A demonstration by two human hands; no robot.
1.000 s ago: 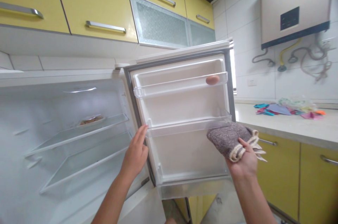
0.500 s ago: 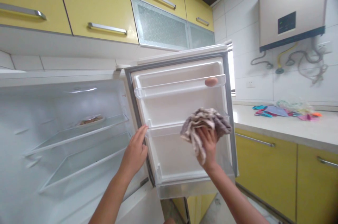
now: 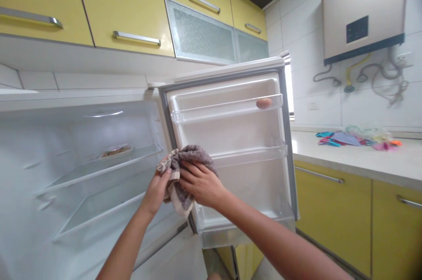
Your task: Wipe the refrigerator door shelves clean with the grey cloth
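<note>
A grey and cream cloth [image 3: 184, 161] is bunched between both my hands at the hinge edge of the open fridge door [image 3: 231, 148]. My right hand [image 3: 201, 183] grips the cloth from the right, fingers curled over it. My left hand [image 3: 157, 187] pinches its left side. The door's clear shelves [image 3: 247, 154] are bare except for one egg [image 3: 263, 103] in the top rack.
The open fridge [image 3: 82, 161] on the left has glass shelves, with a small dish [image 3: 114, 151] on the upper one. Yellow cabinets hang above. A counter [image 3: 362, 159] on the right carries colourful cloths [image 3: 356, 137]. A water heater [image 3: 362, 7] is on the wall.
My right hand carried the cloth leftward from the door's right edge to its hinge side. My left hand left the door edge and took hold of the cloth.
</note>
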